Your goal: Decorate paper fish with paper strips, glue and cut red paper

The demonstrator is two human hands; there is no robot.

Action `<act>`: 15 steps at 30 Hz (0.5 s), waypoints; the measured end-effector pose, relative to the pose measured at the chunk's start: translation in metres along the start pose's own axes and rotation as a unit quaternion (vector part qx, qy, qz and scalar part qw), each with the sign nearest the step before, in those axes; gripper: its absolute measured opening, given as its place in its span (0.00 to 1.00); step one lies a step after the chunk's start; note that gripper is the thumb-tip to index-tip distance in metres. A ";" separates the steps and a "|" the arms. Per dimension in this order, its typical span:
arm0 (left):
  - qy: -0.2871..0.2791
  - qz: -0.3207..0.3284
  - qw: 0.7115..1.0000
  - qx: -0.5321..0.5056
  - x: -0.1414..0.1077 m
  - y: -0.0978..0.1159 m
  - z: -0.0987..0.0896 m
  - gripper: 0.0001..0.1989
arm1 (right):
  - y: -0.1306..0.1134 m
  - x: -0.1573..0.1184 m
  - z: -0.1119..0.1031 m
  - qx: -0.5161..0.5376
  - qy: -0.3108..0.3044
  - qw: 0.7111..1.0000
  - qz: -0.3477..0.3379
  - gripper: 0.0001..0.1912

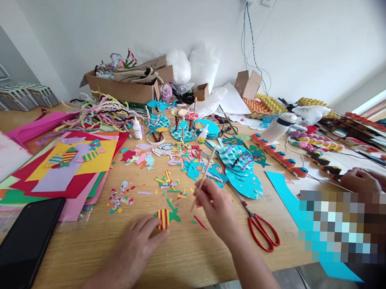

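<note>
Hands apart: left (pixel 144 238) flattened over striped paper fish (pixel 163 219), right (pixel 213 201) pinching upright, slightly tilted stick (pixel 205 177).

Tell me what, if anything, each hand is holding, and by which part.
The right hand grips a thin wooden stick below its middle. The left hand touches the striped paper fish opposite its green tail; whether it grips cannot be told.

A plain pale-white wall (pixel 137 18) rises behind the light-brown wood-grain worktop (pixel 181 263) under soft, even light.
</note>
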State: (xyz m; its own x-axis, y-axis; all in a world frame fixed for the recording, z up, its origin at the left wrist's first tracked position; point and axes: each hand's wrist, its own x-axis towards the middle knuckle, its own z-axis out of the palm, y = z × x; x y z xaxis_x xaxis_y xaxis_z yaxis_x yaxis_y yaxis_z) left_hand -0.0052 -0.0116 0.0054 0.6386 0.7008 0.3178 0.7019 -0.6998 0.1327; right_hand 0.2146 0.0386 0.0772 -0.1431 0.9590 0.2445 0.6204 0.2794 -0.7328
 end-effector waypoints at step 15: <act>0.043 -0.061 0.988 -0.138 0.021 -0.029 -0.026 0.20 | 0.072 -0.097 -0.063 -0.262 -0.059 0.919 0.290 0.12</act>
State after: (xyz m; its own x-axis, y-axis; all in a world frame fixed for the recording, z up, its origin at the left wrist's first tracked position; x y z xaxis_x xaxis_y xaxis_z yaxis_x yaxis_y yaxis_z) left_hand -0.0203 0.0204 0.0326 0.5169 0.7761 0.3613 0.6517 -0.6304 0.4218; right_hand 0.3218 -0.0372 0.0412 0.2645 0.9467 -0.1836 0.9001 -0.3107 -0.3053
